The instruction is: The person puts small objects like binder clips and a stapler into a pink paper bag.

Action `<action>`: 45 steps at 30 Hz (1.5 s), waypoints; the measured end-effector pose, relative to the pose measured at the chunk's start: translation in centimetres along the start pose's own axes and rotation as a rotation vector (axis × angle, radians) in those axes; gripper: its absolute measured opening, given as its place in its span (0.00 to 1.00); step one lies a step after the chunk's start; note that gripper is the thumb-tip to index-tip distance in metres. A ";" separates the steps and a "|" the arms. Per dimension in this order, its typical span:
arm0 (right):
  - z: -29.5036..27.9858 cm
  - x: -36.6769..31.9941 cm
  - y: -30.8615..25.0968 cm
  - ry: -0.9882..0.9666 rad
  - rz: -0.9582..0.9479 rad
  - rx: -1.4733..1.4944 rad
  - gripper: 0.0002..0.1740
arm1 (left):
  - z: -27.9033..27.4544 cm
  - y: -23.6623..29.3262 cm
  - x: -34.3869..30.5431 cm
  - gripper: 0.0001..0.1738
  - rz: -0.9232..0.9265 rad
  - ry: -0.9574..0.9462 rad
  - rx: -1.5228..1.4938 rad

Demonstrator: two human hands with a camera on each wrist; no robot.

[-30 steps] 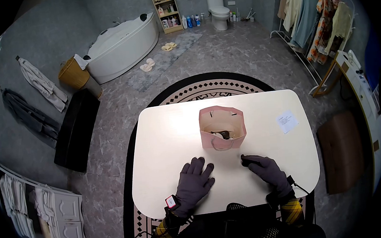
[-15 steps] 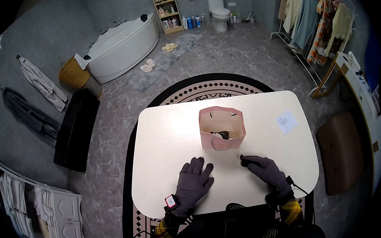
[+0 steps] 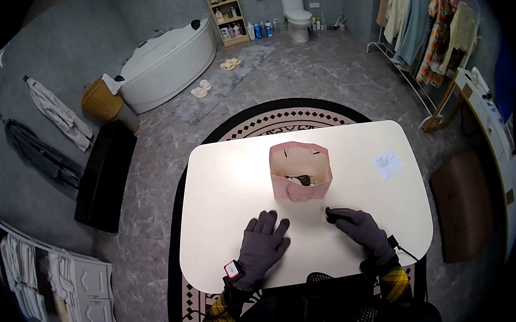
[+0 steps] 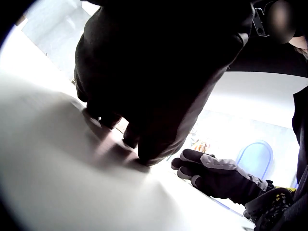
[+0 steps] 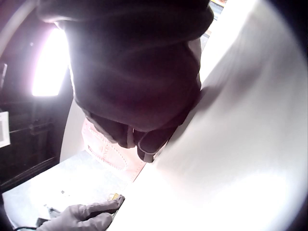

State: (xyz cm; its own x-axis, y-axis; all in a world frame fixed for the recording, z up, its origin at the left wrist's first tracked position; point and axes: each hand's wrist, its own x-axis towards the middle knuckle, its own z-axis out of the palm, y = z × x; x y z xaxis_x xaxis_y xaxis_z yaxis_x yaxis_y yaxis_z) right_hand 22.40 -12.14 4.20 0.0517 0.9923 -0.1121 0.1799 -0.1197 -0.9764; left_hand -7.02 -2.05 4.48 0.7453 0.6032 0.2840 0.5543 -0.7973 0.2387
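Note:
A pink paper bag (image 3: 302,191) stands upright on the white table (image 3: 223,175), its top open and a cord handle hanging at the front. Down inside it lies a dark item (image 3: 302,180), mostly hidden by the bag's walls. My gloved left hand (image 3: 262,247) rests palm down on the tabletop, fingers spread, left of and nearer than the bag. To the right, my gloved right hand (image 3: 362,232) rests on its edge with fingers extended toward the left. Both hands hold nothing. In the right wrist view the bag (image 5: 108,154) shows beyond the right hand's fingertips.
A small printed paper (image 3: 389,164) lies on the table's right side. A brown stool (image 3: 461,206) stands right of the table, and a black bench (image 3: 105,177) sits to the left. Beyond are a bathtub (image 3: 167,65), a toilet (image 3: 298,20) and a clothes rack (image 3: 423,83).
Both hands stay in place. The head view shifts very slightly; the bag and paper have not moved on the table.

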 end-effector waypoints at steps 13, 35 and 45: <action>-0.2 0.2 -0.5 -0.011 -0.055 -0.057 0.22 | -0.4 -0.1 0.6 0.27 0.030 -0.010 -0.006; -0.1 0.3 -0.1 -0.011 -0.003 -0.020 0.22 | 0.0 -0.1 0.3 0.28 0.010 -0.030 -0.006; -0.1 0.3 -0.6 -0.017 0.025 -0.014 0.22 | 0.0 -0.2 0.5 0.27 0.010 -0.014 -0.004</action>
State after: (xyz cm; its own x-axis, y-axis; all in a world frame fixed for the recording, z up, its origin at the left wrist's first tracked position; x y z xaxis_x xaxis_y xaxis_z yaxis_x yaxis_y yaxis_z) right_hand 22.42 -11.77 4.79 0.0397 0.9894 -0.1397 0.1925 -0.1448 -0.9706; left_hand -6.78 -1.63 4.57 0.7558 0.5949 0.2736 0.5453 -0.8032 0.2401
